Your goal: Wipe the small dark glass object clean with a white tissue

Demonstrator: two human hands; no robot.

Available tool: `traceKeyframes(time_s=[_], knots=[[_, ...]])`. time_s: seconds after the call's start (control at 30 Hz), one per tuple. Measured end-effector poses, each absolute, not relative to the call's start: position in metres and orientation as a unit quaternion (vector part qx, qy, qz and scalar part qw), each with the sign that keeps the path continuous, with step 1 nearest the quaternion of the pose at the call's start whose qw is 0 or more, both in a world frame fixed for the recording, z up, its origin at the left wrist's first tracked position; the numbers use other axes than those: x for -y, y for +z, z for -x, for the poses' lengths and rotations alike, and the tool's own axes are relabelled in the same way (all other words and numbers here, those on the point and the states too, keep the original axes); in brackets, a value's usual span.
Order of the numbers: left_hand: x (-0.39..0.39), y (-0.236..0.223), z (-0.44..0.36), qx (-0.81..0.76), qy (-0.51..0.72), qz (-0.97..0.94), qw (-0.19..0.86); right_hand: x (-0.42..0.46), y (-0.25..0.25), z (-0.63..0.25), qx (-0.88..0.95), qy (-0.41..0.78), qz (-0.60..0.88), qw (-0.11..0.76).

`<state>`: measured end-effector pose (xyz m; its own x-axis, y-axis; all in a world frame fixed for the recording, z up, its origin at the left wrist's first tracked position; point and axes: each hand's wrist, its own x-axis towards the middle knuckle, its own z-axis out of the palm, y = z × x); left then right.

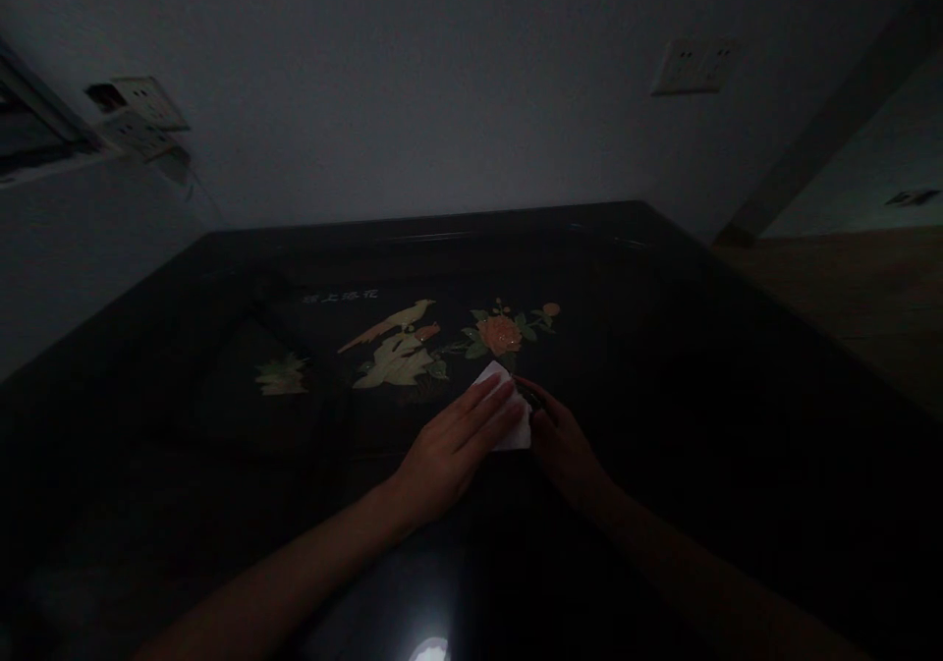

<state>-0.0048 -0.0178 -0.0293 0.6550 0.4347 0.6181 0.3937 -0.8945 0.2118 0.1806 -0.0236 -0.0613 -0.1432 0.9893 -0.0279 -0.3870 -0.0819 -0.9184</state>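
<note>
A small white folded paper lies on a dark glossy table painted with birds and an orange flower. My left hand rests flat on the paper's left part, fingers stretched out and together. My right hand touches the paper's right edge, with its index finger extended along the edge and the other fingers curled. The scene is very dim.
The painted flower and bird design sits just beyond the paper. A pale wall stands behind the table, with a socket plate at upper right and sockets with a cable at upper left. Wooden floor shows on the right.
</note>
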Motion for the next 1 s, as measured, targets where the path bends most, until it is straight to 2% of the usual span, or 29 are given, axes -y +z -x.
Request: traceKeyframes(time_s=[0.07,0.17,0.4,0.73,0.83,1.0], knots=[[0.018,-0.029,0.004,-0.217,0.339,-0.915,-0.010,0.024,-0.060,-0.180,0.405,0.636,0.362,0.549],[0.018,-0.029,0.006,-0.219,0.327,-0.919,-0.015,0.023,-0.062,-0.180,0.408,0.639,0.356,0.547],[0.018,-0.031,0.008,-0.252,0.350,-0.895,0.110,0.023,-0.063,-0.179,0.438,0.627,0.354,0.538],[0.018,-0.037,0.001,-0.337,0.391,-0.824,0.234,0.022,-0.061,-0.181,0.422,0.638,0.370,0.527],[0.018,-0.039,0.000,-0.341,0.372,-0.839,0.204,0.022,-0.062,-0.180,0.407,0.649,0.362,0.531],[0.020,-0.041,0.000,-0.281,0.335,-0.898,0.052,0.021,-0.060,-0.182,0.428,0.619,0.399,0.524]])
